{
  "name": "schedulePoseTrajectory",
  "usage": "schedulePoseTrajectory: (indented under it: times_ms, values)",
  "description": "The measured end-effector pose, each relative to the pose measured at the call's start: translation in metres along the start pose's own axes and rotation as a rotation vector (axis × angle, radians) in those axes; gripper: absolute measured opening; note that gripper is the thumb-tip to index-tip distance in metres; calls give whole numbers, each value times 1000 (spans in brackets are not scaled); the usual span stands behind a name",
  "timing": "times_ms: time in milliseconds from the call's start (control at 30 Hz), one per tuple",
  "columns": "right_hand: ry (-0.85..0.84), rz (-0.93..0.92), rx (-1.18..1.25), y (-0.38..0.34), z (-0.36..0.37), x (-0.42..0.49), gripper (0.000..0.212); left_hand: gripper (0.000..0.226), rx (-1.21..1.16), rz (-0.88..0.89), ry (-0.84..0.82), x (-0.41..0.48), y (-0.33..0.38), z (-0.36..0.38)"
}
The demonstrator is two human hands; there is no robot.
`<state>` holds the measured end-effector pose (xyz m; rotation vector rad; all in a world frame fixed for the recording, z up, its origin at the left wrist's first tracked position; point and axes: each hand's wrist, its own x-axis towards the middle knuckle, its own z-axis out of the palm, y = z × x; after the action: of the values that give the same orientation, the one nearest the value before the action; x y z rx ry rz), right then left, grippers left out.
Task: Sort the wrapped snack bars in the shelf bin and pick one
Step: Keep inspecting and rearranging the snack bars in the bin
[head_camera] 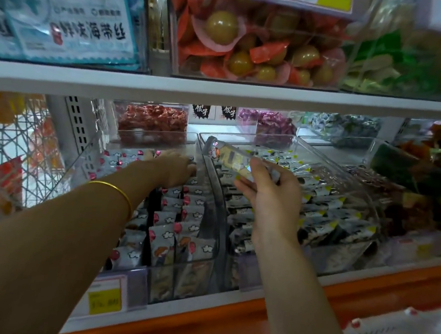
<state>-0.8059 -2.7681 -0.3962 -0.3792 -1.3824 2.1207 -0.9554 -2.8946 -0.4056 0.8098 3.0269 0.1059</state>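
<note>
A dim shop shelf fills the view, with the middle bin at its centre. It is a clear plastic tub on the lower shelf, packed with silver bars that have yellow corners. Just above that bin's left end the right hand holds up one snack bar. Fingers and thumb pinch its lower end, so it tilts up to the left, clear of the stock below. Against the middle bin's left side stands a second clear bin of pink-marked bars set in rows. The left hand, a gold bangle on its wrist, reaches deep into that bin and lies palm down on the packets — whether its fingers grip anything cannot be told. Above the middle bin runs a white shelf board carrying a tub of round yellow sweets among red wrappers. Below the middle bin an orange ledge runs along the front, with a yellow price tag down to the left. Far to the left of the middle bin stands a white wire basket.
</note>
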Motion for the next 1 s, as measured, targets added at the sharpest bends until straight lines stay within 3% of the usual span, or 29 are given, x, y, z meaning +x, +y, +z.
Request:
schedulePoseTrajectory:
  times_ms: [167, 300, 400, 467, 600, 733, 833, 933, 1000]
  values:
    - [-76, -136, -164, -1, 6, 4, 21, 37, -198, -45, 38, -10, 0, -3]
    - [-178, -384, -498, -3, 36, 27, 10, 38, -126, -10, 40, -13, -3, 0]
    - [-313, -586, -746, 4, 60, 51, 31, 40, -97, -72, 83, -19, -1, 1]
    - [-418, -640, -942, 12, 76, 67, 16, 42, -59, -90, 60, -22, -2, -1]
    - [-543, -801, -1423, 24, 103, 90, 36, 47, -33, -19, 19, -30, -10, -2]
    - [-634, -831, -1703, 31, 114, 99, 40, 53, 71, 0, 22, -39, -18, 2]
    - [-706, -830, -1794, 33, 120, 103, 32, 56, 35, -25, 58, -48, -20, 8]
    - [-776, -834, -1909, 39, 123, 107, 21, 59, 131, 19, -8, -50, -20, 9]
    - [-796, -773, -1967, 45, 124, 110, 24, 58, 146, 24, -8, -49, -21, 10]
